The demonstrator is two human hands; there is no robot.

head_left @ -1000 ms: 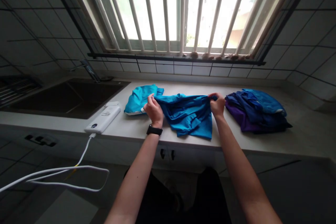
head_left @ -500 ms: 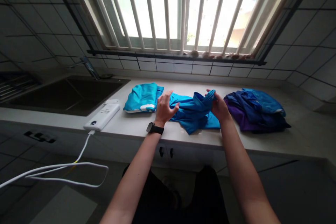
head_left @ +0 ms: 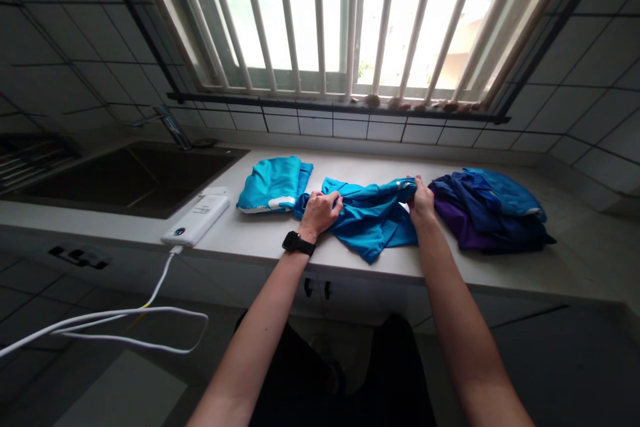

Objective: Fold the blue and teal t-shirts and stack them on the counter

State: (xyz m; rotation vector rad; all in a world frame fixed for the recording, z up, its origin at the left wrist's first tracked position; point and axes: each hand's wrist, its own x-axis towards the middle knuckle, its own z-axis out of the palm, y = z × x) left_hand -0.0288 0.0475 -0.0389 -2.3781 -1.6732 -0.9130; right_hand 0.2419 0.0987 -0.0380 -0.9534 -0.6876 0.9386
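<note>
A bright blue garment (head_left: 370,223) lies crumpled on the white countertop (head_left: 350,167) in front of me. My left hand (head_left: 320,212) grips its left side, and my right hand (head_left: 423,201) pinches its far right edge. A black watch (head_left: 299,243) sits on my left wrist. To the left lies a folded turquoise garment (head_left: 273,183), close to my left hand but apart from it. Beside my right hand is a stack of dark blue and purple clothes (head_left: 487,217).
A white power bank (head_left: 196,220) lies near the counter's front edge, its white cable (head_left: 125,323) hanging to the floor. A dark sink (head_left: 150,177) with a faucet (head_left: 173,128) is at the left. A barred window (head_left: 320,13) stands behind the tiled backsplash.
My left hand has come down from an open pose and now grips the blue garment. The garment is spread wider along the counter, and my right hand has moved slightly right.
</note>
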